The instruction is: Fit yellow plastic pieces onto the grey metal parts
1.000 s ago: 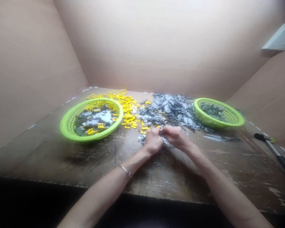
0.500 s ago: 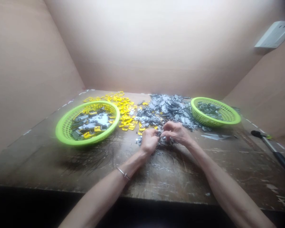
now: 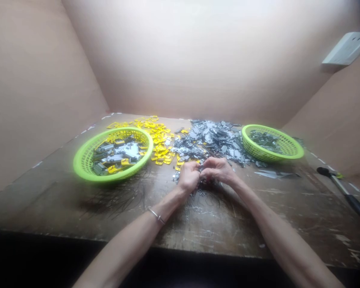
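1. Left hand (image 3: 189, 177) and right hand (image 3: 218, 170) curl together, fingertips meeting; what they pinch is too small to tell.
2. Grey metal parts (image 3: 210, 140) lie heaped just beyond them, with yellow pieces (image 3: 159, 140) to the left.
3. A green basket (image 3: 81, 164) stands left, another (image 3: 273, 158) right.

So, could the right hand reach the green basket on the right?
Probably yes: the right hand sits near the lime-green plastic basket, and only low grey metal pieces lie flat between them, so nothing tall blocks the way.
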### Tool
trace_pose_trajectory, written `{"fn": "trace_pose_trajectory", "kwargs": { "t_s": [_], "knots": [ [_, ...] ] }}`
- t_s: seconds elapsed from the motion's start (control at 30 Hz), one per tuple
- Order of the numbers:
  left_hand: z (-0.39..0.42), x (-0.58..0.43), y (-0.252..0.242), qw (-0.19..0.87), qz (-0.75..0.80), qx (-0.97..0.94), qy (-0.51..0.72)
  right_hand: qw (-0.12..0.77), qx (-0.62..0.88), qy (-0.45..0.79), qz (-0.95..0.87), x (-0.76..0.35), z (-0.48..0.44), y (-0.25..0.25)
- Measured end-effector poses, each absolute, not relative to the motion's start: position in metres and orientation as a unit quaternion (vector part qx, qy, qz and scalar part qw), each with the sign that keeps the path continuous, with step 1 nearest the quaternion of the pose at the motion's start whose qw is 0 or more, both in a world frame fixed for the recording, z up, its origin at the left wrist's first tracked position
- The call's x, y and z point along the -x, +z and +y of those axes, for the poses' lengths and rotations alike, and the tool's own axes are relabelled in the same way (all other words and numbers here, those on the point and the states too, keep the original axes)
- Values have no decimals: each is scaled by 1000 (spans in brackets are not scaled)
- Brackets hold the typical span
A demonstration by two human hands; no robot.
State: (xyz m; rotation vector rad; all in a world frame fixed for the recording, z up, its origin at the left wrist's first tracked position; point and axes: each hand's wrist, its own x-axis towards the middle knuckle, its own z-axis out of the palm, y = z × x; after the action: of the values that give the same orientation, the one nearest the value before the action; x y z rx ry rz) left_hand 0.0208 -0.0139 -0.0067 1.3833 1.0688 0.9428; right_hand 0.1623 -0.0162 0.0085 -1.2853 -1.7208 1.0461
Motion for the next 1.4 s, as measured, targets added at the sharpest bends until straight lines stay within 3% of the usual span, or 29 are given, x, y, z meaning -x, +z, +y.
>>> {"fn": "trace_pose_trajectory", "kwargs": {
  "t_s": [0.43,0.57,0.7,0.93,1.07,1.2,1.4],
  "knots": [
    [-22,-29,-1,701,392,-417,426,314,529,414,-671,-162,-20,19],
    [-12,-21,5,680,442,-368,455,295,527,322,-729,-157,-19,25],
    [10,4,22,591,455,-320,584,292,511,204,-782,-145,-10,34],
    [24,17,26,557,405,-264,675,59,508,-22,-859,-93,13,18],
    [23,13,24,556,409,-258,676,17,529,-48,-847,-76,24,10],
    [22,16,28,560,424,-251,666,112,538,45,-834,-92,28,16],
    [16,10,28,633,457,-247,574,396,490,479,-612,-142,16,27]
  ]
}}
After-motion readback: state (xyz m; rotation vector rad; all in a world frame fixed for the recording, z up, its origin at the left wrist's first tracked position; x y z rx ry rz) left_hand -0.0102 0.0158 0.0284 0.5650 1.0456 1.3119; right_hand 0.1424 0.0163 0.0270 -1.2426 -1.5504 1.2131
